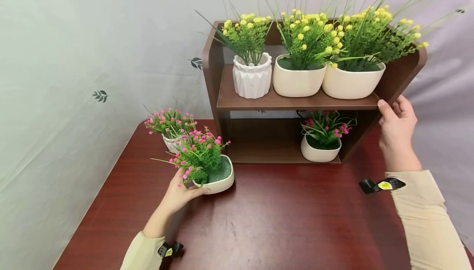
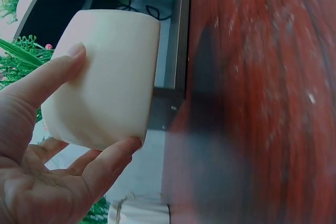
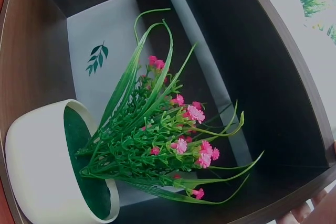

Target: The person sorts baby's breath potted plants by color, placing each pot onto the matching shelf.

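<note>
My left hand (image 1: 177,192) holds an oval cream flowerpot (image 1: 219,186) of pink artificial flowers, tilted, low over the table. In the left wrist view, the thumb lies along one side of the pot (image 2: 107,77) and the fingers curl under its base. At the right, my right hand (image 1: 398,134) grips the side panel of a brown two-tier shelf (image 1: 264,138), thumb at its front edge and fingers around the outside. Inside the lower tier, at its right end, stands another cream pot (image 1: 320,154) of pink flowers, seen close up in the right wrist view.
On the upper tier stand a white ribbed pot (image 1: 252,81) and two cream pots (image 1: 299,82), all with yellow flowers. A white ribbed pot (image 1: 171,143) with pink flowers sits on the red-brown table (image 1: 266,216), left of the shelf. Pale cloth (image 1: 74,47) hangs behind.
</note>
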The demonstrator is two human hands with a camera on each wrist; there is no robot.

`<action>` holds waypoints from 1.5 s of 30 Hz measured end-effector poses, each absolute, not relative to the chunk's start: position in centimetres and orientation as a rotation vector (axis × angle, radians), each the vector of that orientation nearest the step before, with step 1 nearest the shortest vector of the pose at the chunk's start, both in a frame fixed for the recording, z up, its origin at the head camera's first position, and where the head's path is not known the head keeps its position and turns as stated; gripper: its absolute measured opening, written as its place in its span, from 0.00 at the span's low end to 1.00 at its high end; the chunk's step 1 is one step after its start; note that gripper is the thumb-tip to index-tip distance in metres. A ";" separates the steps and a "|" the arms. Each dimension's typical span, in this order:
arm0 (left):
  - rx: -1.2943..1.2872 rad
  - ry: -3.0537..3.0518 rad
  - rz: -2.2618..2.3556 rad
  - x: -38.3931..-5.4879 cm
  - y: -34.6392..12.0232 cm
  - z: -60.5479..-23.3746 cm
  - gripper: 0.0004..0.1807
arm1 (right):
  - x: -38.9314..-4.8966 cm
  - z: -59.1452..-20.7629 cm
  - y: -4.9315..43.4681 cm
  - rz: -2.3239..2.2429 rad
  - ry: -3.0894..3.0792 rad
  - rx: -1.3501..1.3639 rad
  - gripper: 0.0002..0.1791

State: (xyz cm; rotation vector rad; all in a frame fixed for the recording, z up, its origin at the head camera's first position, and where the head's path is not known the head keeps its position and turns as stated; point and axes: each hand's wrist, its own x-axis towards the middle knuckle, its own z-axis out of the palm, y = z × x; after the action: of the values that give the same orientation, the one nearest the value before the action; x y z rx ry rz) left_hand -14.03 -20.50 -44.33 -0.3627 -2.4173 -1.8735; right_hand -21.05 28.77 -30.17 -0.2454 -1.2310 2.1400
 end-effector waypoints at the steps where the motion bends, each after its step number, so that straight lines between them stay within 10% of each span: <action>1: -0.364 -2.422 -1.874 -14.0 -20.3 -44.3 0.44 | -21.1 -30.2 28.8 2.140 -1.229 -0.245 0.14; 45: -0.439 -2.425 -1.793 -18.0 -12.3 -45.0 0.42 | -21.2 -30.3 28.8 2.119 -1.228 -0.229 0.13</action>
State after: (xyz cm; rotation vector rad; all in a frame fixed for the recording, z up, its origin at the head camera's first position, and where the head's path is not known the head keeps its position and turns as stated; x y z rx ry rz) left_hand -17.97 -12.33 -45.03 -0.4386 -2.4251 -1.7926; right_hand -21.21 28.77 -30.28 -0.2288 -1.2276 2.1191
